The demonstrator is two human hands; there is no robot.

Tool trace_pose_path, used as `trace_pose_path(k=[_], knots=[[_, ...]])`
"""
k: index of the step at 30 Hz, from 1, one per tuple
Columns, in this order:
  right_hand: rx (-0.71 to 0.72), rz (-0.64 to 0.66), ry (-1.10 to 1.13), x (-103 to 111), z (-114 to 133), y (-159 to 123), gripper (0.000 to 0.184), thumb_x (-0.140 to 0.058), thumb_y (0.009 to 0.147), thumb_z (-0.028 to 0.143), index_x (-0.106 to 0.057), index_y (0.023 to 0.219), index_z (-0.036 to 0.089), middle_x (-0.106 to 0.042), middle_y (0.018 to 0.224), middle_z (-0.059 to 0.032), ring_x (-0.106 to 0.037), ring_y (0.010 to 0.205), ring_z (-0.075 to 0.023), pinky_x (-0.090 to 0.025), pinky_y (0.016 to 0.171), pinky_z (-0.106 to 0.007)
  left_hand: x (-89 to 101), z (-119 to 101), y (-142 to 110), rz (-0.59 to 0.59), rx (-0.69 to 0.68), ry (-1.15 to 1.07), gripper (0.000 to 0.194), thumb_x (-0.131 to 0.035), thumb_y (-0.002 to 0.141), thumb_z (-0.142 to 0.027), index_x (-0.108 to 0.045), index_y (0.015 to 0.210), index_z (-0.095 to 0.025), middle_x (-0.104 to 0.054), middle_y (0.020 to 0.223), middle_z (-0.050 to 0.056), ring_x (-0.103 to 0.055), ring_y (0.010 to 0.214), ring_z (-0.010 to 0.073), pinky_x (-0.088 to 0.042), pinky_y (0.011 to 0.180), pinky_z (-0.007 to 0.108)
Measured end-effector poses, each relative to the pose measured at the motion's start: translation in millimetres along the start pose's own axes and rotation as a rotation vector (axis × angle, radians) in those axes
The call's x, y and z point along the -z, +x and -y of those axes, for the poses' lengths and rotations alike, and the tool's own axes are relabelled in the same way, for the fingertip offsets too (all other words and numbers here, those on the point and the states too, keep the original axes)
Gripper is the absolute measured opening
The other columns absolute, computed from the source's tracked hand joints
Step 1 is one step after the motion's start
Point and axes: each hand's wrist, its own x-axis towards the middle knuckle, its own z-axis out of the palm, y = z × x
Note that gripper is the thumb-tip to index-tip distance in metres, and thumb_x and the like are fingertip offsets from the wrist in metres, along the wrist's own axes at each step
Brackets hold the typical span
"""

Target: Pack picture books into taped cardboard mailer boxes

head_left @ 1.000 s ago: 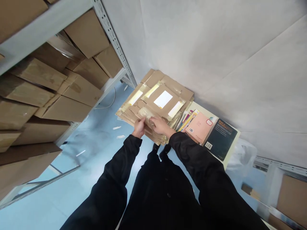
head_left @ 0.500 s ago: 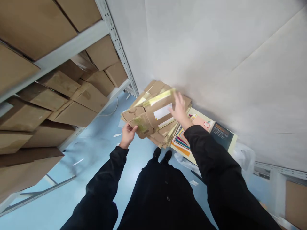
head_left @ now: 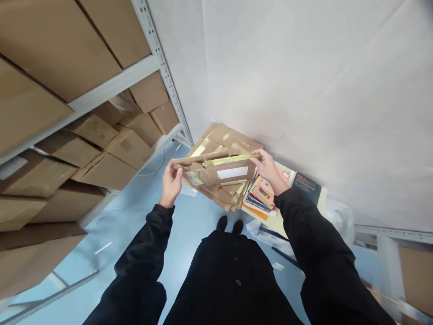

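Note:
A flattened cardboard box (head_left: 213, 175) with yellowish tape and a white label is tilted up between my two hands. My left hand (head_left: 172, 181) grips its left end, thumb in front and fingers behind. On its upper right corner, my right hand (head_left: 265, 168) is closed in a pinch. Beneath lies a stack of flattened cardboard (head_left: 228, 135), partly covered by the held piece. Just right of the stack, below my right hand, is a pile of books and colourful booklets (head_left: 260, 197).
Shelving (head_left: 111, 76) full of cardboard boxes (head_left: 115, 169) stands on the left. A white wall (head_left: 287, 81) rises behind the stack. A dark-covered book (head_left: 307, 187), clear plastic (head_left: 340, 216) and paper scraps (head_left: 278, 266) on the blue floor (head_left: 135, 234) are to the right and around.
The flattened box has been lifted and tilted up off the stack. My right hand, earlier open over its surface, now grips its right corner. The left hand has risen slightly with it.

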Motion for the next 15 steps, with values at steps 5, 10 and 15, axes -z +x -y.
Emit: trace_pose_path(k=[5, 10, 15], knots=[[0.118, -0.12, 0.088, 32, 40, -24, 0.021, -0.053, 0.087, 0.036, -0.059, 0.103, 0.023, -0.067, 0.104, -0.0054, -0.061, 0.099, -0.0215, -0.048, 0.087, -0.04, -5.2, -60, 26, -0.119, -0.266, 0.147, 0.038, -0.05, 0.09, -0.045, -0.062, 0.111, -0.015, -0.064, 0.114, 0.01, -0.06, 0.11, 0.0192, -0.044, 0.101, 0.035], [0.157, -0.357, 0.1, 77, 82, -79, 0.028, -0.049, 0.091, 0.042, -0.046, 0.115, 0.028, -0.064, 0.114, -0.0068, -0.06, 0.112, -0.0223, -0.047, 0.097, -0.044, -34.4, -136, 30, -0.081, -0.483, 0.085, 0.03, -0.054, 0.09, -0.033, -0.064, 0.11, -0.013, -0.062, 0.115, 0.008, -0.058, 0.11, 0.017, -0.045, 0.1, 0.036], [0.119, -0.728, -0.015, 122, 92, -173, 0.024, -0.05, 0.091, 0.043, -0.039, 0.107, 0.029, -0.064, 0.111, -0.0071, -0.061, 0.113, -0.0232, -0.047, 0.097, -0.047, -111.6, -174, -1, 0.181, -0.475, -0.093, 0.036, -0.057, 0.087, -0.035, -0.058, 0.121, -0.022, -0.064, 0.108, 0.004, -0.062, 0.1, 0.0158, -0.049, 0.095, 0.033]])
